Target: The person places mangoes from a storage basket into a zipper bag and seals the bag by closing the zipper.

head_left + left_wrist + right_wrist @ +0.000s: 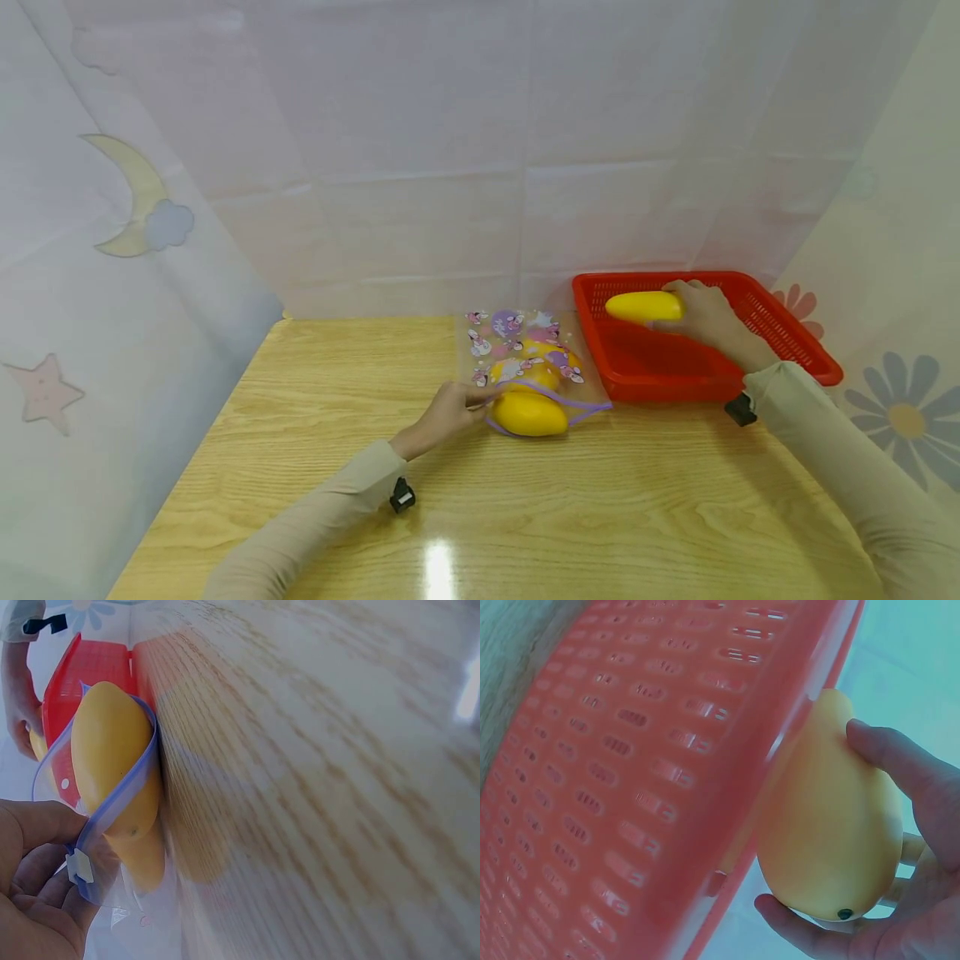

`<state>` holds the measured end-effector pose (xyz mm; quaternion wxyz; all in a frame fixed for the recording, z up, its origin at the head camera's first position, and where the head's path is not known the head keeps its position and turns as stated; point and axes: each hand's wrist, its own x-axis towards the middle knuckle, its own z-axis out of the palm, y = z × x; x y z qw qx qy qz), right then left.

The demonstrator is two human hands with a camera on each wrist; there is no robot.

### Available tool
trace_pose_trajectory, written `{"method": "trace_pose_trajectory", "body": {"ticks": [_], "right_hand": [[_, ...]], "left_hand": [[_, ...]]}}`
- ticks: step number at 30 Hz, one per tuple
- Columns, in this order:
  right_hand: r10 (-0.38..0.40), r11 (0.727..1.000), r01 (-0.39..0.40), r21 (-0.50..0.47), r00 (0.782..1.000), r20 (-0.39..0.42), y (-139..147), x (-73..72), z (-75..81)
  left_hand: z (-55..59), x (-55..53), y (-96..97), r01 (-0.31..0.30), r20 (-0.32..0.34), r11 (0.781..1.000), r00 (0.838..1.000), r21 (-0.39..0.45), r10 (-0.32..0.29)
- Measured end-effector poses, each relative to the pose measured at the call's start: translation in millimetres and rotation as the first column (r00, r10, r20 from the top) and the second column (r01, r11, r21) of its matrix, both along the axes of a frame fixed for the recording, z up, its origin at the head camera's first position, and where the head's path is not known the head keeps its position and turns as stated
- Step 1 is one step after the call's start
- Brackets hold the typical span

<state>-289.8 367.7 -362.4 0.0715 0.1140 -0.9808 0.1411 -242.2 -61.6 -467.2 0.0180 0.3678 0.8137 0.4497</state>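
My left hand (447,410) pinches the purple-edged mouth of a clear printed zip bag (480,337), close to its white slider (79,865). One yellow mango (531,415) lies at the parted mouth, and more yellow mangoes (525,377) show through the film deeper in. Over at the right, my right hand (705,315) grips another yellow mango (637,307) above the red basket (667,390). Thumb and fingers wrap its sides in the right wrist view, where a dark stem spot marks the mango's (829,817) near end and the basket rim overlaps its left side.
The red basket stands at the back right of the wooden table (337,375), beside the bag, with slotted side walls (592,765). A pale sheet (420,233) hangs right behind both. Printed sheets flank the table on the left and right.
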Motion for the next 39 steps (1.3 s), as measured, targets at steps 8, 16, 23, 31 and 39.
{"method": "trace_pose_trajectory", "body": {"ticks": [8,16,23,31,39], "right_hand": [[0.004,1.000,-0.004,-0.002,1.000,-0.014,0,4.9,1.3],[-0.029,0.999,0.029,-0.024,1.000,-0.003,-4,10.0,2.3],[-0.044,0.998,0.043,-0.045,0.999,-0.006,-8,13.3,4.9],[-0.008,0.999,0.005,-0.038,0.998,-0.070,-15,20.4,10.2],[0.021,0.999,-0.026,-0.045,0.995,-0.098,-17,26.9,9.7]], "left_hand": [[-0.1,-0.4,-0.1,0.004,0.010,1.000,1.000,0.004,-0.004],[0.4,-0.2,0.2,0.009,0.005,1.000,1.000,0.007,-0.009],[0.6,-0.2,0.1,0.009,-0.010,1.000,1.000,0.006,-0.009],[-1.2,-1.2,-0.1,0.008,0.007,1.000,1.000,0.016,-0.008],[-0.3,0.0,0.2,0.003,0.025,1.000,1.000,0.023,-0.004]]}}
